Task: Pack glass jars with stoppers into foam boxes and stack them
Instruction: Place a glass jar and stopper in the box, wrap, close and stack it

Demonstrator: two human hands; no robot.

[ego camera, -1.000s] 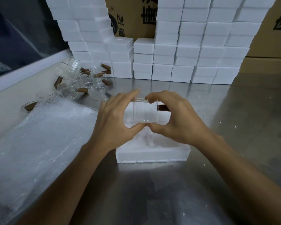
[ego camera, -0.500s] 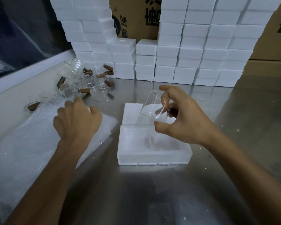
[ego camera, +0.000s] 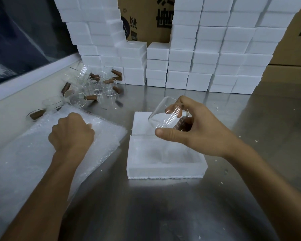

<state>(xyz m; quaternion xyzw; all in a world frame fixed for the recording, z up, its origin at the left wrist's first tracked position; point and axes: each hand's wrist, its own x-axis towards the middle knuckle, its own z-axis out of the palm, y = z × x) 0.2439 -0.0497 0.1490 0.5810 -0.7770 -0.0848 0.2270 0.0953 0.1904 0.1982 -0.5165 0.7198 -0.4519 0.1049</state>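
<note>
Head view. The right hand [ego camera: 196, 131] held a clear glass jar [ego camera: 165, 113] tilted in the air, thumb pressed on the lower wall and fingertips [ego camera: 178, 106] curled over the upper wall; a brown stopper [ego camera: 183, 125] showed at the palm end, though whether it sat fully in the mouth could not be told. Directly below the grip lay an open foam box [ego camera: 165, 160], its cavity bare; just beyond the grip lay a flat foam piece [ego camera: 141, 122], probably the lid. The left hand [ego camera: 71, 133], well to the left of the grip, was closed in a loose fist on a sheet of bubble wrap [ego camera: 33, 157], apparently pinching its top layer. The jar was judged light, rigid, smooth and brittle: a pinch across the cylindrical wall, as shown, seemed safer than a hold on the stopper, which might pull free. The foam was judged soft and crumbly, so the jar would need easing in, not pressing. The work surface was a steel table [ego camera: 181, 214], hard and reflective, dotted with foam crumbs; a dropped jar would likely break there. Farther left beyond the grip lay a heap of loose jars [ego camera: 94, 84] with stoppers; behind stood stacked foam boxes [ego camera: 207, 58] against cardboard cartons [ego camera: 146, 23].
</note>
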